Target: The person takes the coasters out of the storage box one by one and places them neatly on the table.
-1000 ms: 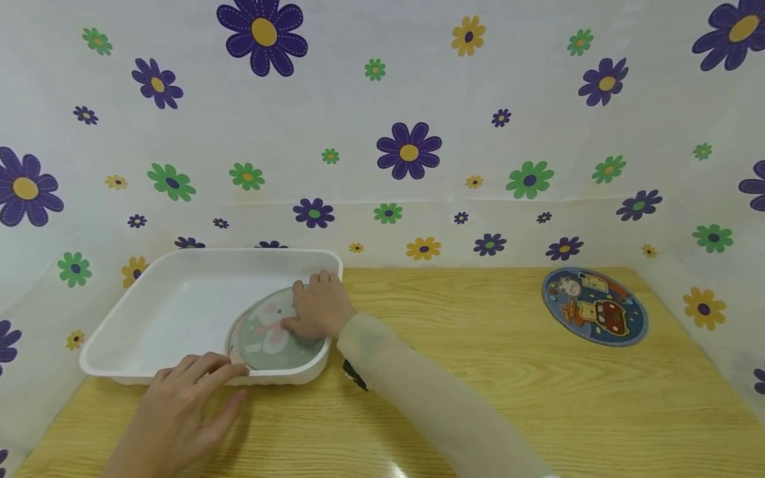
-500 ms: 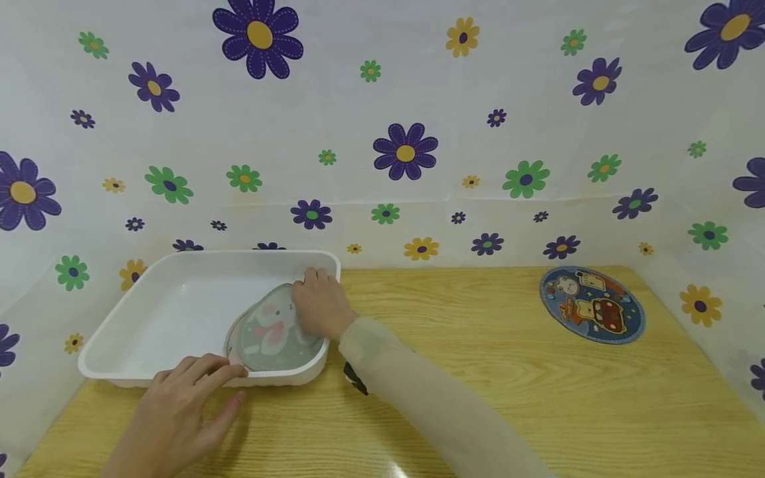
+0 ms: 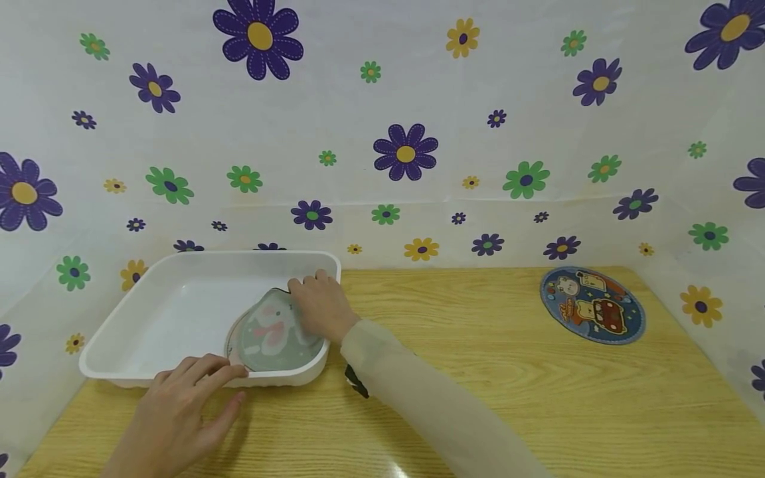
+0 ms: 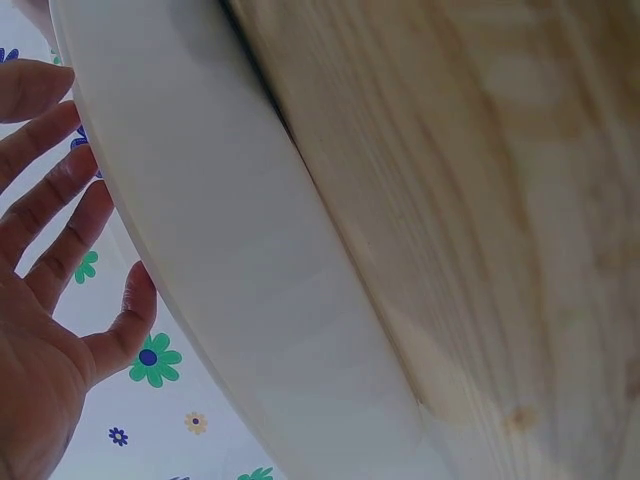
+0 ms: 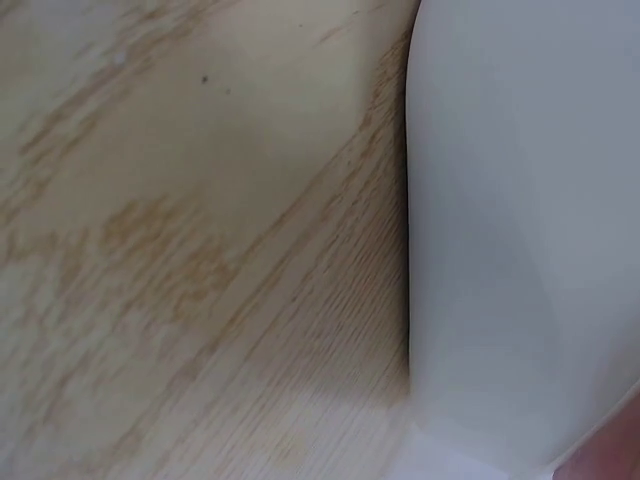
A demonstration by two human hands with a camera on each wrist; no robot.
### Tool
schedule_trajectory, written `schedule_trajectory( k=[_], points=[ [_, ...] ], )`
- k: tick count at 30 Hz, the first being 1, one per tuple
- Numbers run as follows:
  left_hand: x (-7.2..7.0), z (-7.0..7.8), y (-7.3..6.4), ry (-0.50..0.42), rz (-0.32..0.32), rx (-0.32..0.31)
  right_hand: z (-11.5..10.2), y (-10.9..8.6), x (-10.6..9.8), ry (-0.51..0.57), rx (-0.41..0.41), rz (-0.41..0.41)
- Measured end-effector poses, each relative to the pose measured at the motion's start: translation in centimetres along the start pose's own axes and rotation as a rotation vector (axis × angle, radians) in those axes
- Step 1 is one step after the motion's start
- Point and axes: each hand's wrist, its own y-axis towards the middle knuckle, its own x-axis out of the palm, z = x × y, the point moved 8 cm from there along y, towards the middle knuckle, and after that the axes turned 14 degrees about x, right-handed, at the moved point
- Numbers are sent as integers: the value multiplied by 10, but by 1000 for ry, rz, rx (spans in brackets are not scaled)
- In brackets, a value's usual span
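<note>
A white plastic tray [image 3: 155,325] stands at the left of the table. In its right end lies a grey-green round mat [image 3: 269,342] with a pink and white animal print, on top of a pinkish piece whose edge [image 3: 234,353] peeks out at the left. My right hand [image 3: 323,307] grips the mat's far right edge, which is bent up a little; the thumb is hidden. My left hand [image 3: 176,408] rests its relaxed fingers on the tray's near rim. In the left wrist view, the fingertips of this left hand [image 4: 45,290] touch the rim.
A blue oval mat [image 3: 594,305] with cartoon patches lies at the far right of the wooden table [image 3: 478,345]. Behind stands a white flowered cloth [image 3: 454,153]. The right wrist view shows mostly the tray's outer wall [image 5: 510,230]. A dark wrist device [image 3: 356,382] shows beneath the right sleeve.
The right fingers have curled in on the mat, and the thumb has gone out of sight. The mat's far edge has bent up slightly. My left hand has stayed in place.
</note>
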Motion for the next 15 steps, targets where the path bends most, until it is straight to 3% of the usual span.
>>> schedule_trajectory(
  k=[10, 15],
  points=[
    [0, 0, 1, 3, 7, 6, 2, -1, -4, 59, -6, -1],
    [-2, 0, 0, 5, 40, 23, 0, -3, -6, 72, -10, 13]
  ],
)
